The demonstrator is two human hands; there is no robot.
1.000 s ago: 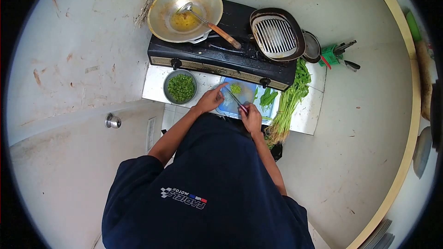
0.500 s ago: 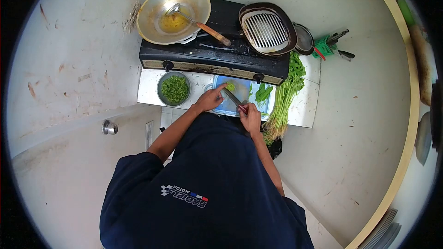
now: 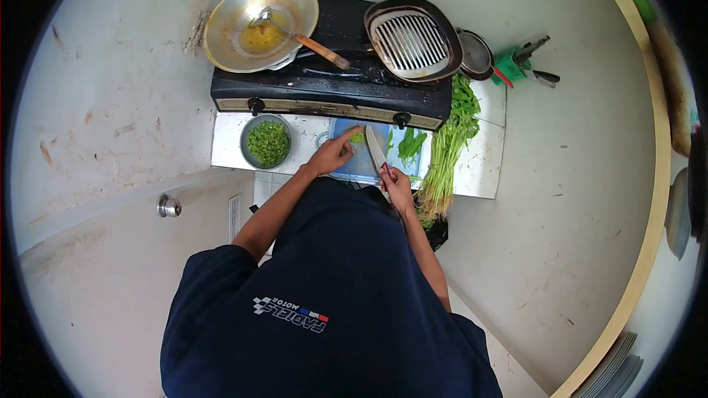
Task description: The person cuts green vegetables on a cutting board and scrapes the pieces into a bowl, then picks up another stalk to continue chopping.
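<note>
My right hand (image 3: 397,186) is wrapped round the red handle of a knife (image 3: 375,149), whose blade points up and away over the blue cutting board (image 3: 358,166). At the board's left part, my left hand (image 3: 333,155) has its index finger stretched out by a small heap of chopped greens (image 3: 358,137), with the other fingers bent. Whole green leaves (image 3: 410,144) lie on the right part of the board. A grey bowl (image 3: 245,149) of chopped greens (image 3: 268,141) stands left of the board.
Behind the board is a black stove (image 3: 332,93) with a wok (image 3: 221,29), a ladle (image 3: 321,50) and a grill pan (image 3: 452,38). A bunch of leafy stalks (image 3: 442,166) lies right of the board. A green basket (image 3: 509,63) holds utensils at the back right.
The knife blade has turned more upright, and its tip is beside the left index finger's tip. The whole view has shifted slightly, so the stove and bowl appear further left.
</note>
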